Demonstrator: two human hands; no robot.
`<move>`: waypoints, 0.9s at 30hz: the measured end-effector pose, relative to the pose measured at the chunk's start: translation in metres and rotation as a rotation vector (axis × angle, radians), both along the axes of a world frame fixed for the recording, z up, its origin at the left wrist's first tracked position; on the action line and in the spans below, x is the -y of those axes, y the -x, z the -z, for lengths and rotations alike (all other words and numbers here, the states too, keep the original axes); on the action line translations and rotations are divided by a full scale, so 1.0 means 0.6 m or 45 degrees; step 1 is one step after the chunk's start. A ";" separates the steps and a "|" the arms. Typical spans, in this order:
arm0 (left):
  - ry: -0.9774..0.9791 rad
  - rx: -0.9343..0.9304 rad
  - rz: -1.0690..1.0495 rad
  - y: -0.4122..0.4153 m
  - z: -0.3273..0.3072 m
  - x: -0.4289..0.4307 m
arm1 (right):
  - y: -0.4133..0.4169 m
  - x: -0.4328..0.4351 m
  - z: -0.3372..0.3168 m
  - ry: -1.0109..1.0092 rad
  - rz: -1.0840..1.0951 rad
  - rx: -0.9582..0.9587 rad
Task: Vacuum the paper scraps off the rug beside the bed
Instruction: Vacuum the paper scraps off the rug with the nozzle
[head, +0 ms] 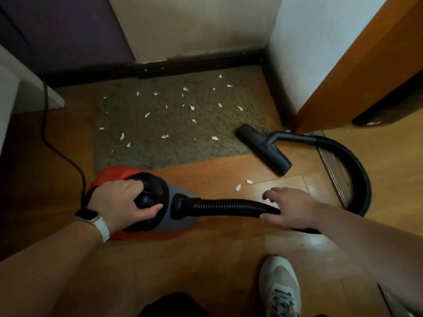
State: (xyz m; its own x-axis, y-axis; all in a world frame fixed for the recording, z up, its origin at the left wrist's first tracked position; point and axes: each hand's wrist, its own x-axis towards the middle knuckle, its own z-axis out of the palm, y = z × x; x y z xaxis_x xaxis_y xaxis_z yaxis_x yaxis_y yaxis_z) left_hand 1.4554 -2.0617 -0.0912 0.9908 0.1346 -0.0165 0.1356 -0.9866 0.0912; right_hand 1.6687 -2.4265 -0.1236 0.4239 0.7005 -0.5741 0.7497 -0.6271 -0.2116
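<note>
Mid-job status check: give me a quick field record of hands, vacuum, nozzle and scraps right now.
left hand: grips the vacuum by its top handle
right hand: open, spread over the hose
floor nozzle: unheld, partly on the rug, at its near right corner, partly on wood floor
paper scraps: scattered across the rug, two on the wood floor
cord: trails off left of vacuum

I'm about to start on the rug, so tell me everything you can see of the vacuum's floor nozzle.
The floor nozzle is a wide, flat black head, plastic by its look, with a raised neck that bends into the black hose. It lies flat and slanted, its far end on the near right corner of the brown rug, its near end on the wooden floor. Neither hand touches it.
</note>
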 end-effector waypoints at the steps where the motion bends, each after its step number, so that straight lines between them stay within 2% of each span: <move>1: 0.000 0.005 -0.003 0.001 0.002 0.001 | -0.011 -0.006 0.004 0.040 -0.065 0.004; 3: 0.002 0.009 0.006 0.001 0.007 0.000 | -0.035 -0.016 0.013 0.094 -0.227 0.033; 7: -0.026 0.002 -0.006 0.002 0.007 -0.001 | -0.067 -0.034 0.024 0.020 -0.511 0.071; 11: -0.017 -0.077 -0.032 -0.009 -0.011 0.007 | -0.055 -0.039 0.033 -0.126 -0.594 -0.028; 14: 0.006 -0.112 -0.060 -0.011 -0.012 0.008 | -0.060 -0.043 0.031 -0.224 -0.489 -0.090; 17: 0.013 -0.137 -0.072 -0.011 -0.011 0.006 | -0.089 -0.056 0.033 -0.311 -0.358 -0.020; 22: 0.085 -0.164 -0.079 -0.031 -0.034 0.019 | -0.176 -0.059 0.067 -0.180 -0.186 0.182; 27: 0.130 -0.050 0.085 -0.158 -0.051 0.092 | -0.248 -0.046 0.081 -0.034 0.018 0.239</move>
State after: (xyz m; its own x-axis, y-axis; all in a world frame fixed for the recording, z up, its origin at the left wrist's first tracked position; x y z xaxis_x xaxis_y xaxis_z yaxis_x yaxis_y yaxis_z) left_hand 1.5503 -2.1172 -0.0603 0.9958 0.0637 -0.0659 0.0751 -0.9794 0.1877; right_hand 1.8177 -2.3989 -0.1722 0.5316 0.7078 -0.4652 0.7687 -0.6338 -0.0858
